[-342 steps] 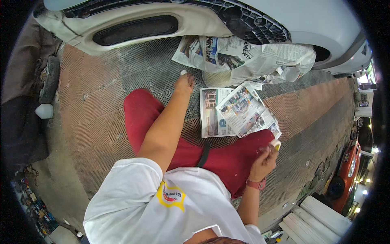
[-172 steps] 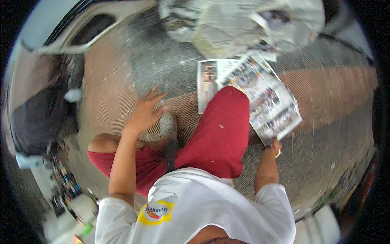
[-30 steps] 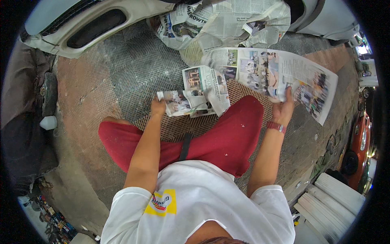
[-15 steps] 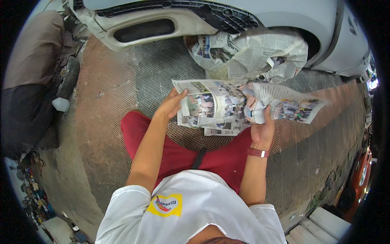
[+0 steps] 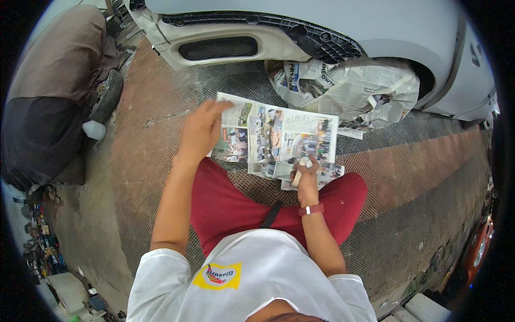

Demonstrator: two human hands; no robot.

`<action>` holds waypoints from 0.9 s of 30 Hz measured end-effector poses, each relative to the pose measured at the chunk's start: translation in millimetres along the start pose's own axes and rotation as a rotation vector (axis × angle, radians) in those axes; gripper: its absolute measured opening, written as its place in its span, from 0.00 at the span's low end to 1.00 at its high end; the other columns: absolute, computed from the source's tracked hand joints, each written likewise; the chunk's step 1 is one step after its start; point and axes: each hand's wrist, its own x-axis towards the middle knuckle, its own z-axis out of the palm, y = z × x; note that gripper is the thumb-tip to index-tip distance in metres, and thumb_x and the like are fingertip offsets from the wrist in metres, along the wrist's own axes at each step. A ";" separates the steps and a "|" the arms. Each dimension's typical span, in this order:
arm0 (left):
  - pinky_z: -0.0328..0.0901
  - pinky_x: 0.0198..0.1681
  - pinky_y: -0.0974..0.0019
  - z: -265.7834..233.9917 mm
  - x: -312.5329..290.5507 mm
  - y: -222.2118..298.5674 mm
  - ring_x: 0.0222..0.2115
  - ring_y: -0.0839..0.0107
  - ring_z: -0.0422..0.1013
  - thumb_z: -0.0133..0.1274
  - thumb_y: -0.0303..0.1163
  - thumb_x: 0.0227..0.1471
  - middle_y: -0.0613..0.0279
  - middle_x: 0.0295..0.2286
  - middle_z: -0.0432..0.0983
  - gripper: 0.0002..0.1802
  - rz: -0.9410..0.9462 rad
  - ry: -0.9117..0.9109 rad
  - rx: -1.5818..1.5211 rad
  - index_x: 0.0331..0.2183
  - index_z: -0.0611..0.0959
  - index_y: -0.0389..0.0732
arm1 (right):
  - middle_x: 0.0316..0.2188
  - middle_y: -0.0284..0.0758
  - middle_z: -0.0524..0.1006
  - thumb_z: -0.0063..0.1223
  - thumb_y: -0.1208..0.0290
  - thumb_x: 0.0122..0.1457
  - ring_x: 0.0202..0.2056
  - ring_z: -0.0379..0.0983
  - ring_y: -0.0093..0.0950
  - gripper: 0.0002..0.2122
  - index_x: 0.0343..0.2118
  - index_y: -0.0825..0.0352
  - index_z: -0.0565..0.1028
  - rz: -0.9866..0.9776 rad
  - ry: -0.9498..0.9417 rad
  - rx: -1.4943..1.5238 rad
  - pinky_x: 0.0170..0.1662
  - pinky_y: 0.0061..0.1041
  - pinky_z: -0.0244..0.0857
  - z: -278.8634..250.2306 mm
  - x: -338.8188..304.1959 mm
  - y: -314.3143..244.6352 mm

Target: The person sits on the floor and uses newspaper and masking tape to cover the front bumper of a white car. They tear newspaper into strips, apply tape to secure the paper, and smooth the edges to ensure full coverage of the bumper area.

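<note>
Several printed newspaper sheets (image 5: pixel 292 121) lie spread out between my knees, just above the floor. At their upper left corner is my left hand (image 5: pixel 203 124), its fingers stretched across the paper's edge; the fingertips are slightly blurred. Over the lower right part of the sheets, my right hand (image 5: pixel 307 180) is closed around a small beige, ring-like roll of tape (image 5: pixel 297 177), partly hidden by the fingers. A red band circles my right wrist.
Ahead stands a light grey car (image 5: pixel 386 27) with its bumper (image 5: pixel 279 51) low over the floor. Crumpled newspaper covers its wheel (image 5: pixel 354 86). To the left are a dark draped cover (image 5: pixel 48 107), a tyre (image 5: pixel 108 96) and a white container (image 5: pixel 94 130).
The newspaper, held up by both hands before, now lies flatter and squarer. My left hand has moved left and up to its corner; my right hand has come closer and now holds the tape.
</note>
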 end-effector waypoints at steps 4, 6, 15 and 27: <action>0.70 0.41 0.51 9.9 -1.7 23.8 0.36 0.47 0.76 0.58 0.17 0.54 0.54 0.35 0.79 0.17 0.068 -0.052 0.041 0.45 0.90 0.42 | 0.43 0.40 0.81 0.48 0.79 0.72 0.38 0.77 0.27 0.34 0.74 0.63 0.44 -0.316 -0.437 -0.148 0.45 0.27 0.73 30.2 -45.7 -31.8; 0.71 0.44 0.52 13.6 -3.9 35.8 0.39 0.50 0.77 0.59 0.18 0.57 0.53 0.35 0.80 0.16 0.009 -0.097 0.017 0.45 0.91 0.42 | 0.42 0.41 0.83 0.46 0.81 0.72 0.37 0.76 0.26 0.34 0.75 0.63 0.43 -0.510 -0.574 -0.221 0.50 0.28 0.71 41.8 -59.2 -55.6; 0.69 0.50 0.60 3.7 -4.1 67.5 0.42 0.61 0.78 0.68 0.25 0.56 0.55 0.36 0.83 0.12 -0.221 -0.381 -0.427 0.43 0.90 0.38 | 0.38 0.41 0.86 0.50 0.73 0.74 0.39 0.81 0.28 0.35 0.76 0.67 0.42 -0.527 -0.709 -0.441 0.51 0.29 0.72 74.0 -100.7 -110.7; 0.72 0.45 0.58 -6.1 2.4 92.2 0.41 0.55 0.80 0.71 0.24 0.51 0.54 0.36 0.84 0.12 0.098 -0.105 0.029 0.39 0.89 0.39 | 0.19 0.35 0.79 0.50 0.66 0.76 0.22 0.76 0.27 0.08 0.43 0.66 0.71 -0.573 -0.398 -0.541 0.29 0.31 0.67 75.1 -75.7 -113.5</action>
